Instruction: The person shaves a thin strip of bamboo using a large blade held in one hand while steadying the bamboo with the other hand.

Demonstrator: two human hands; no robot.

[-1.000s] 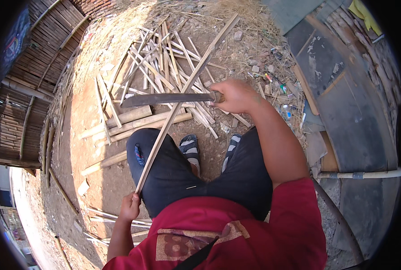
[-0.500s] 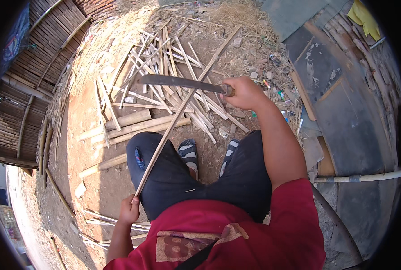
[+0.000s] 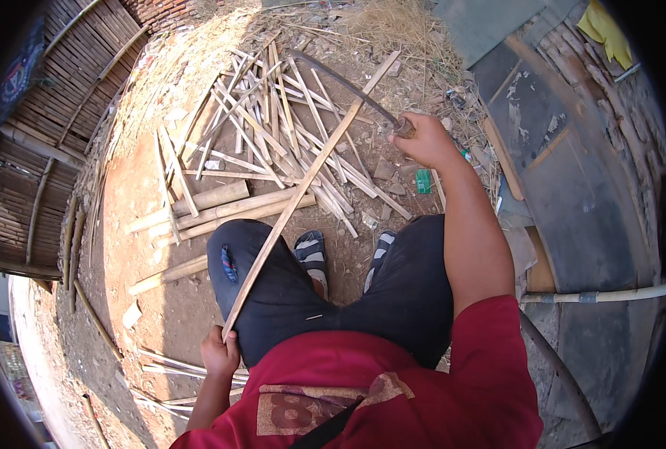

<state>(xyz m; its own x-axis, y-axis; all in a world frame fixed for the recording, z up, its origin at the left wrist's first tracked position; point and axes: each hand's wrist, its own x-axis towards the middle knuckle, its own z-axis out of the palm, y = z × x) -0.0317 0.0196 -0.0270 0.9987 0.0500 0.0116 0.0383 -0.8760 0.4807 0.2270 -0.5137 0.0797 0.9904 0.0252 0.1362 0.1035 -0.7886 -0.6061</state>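
My left hand grips the near end of a long split bamboo strip that slants across my left thigh and up toward the far right. My right hand is raised over the ground and closed on the handle of a long dark blade. The blade points up and to the left, lifted above the strip and the pile beyond it. I sit with both knees bent in dark trousers, sandalled feet on the dirt.
A heap of split bamboo slats and a few round bamboo poles lie on the dirt ahead. A woven bamboo wall stands at left. Dark boards and a pale pipe lie at right.
My right hand has swung the blade from lying level across the strip up and away to the far side. The left hand and the strip have stayed put.
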